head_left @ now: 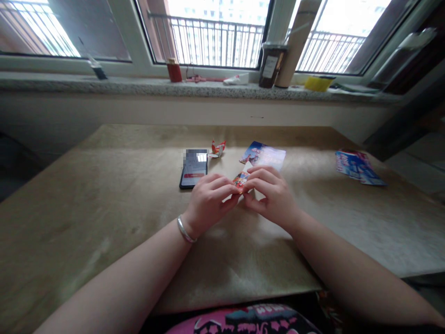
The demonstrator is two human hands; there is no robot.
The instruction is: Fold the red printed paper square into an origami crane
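Note:
Both of my hands meet above the middle of the table, pinching a small piece of folded printed paper (240,179) between them. The paper has a red and multicoloured print, and one white corner points up and away from me. My left hand (212,199), with a silver bracelet at the wrist, grips its lower left edge. On the opposite side, my right hand (269,195) holds it with thumb and fingers, covering part of it. Just beyond the hands lies a small red and white folded paper piece (218,148), apart from them.
A phone (193,169) lies left of my hands. Blue printed sheets (266,155) rest behind my right hand, and more blue cards (359,168) are fanned on the wooden table (121,199) at far right. A jar (271,65) and a red bottle (174,70) stand on the windowsill.

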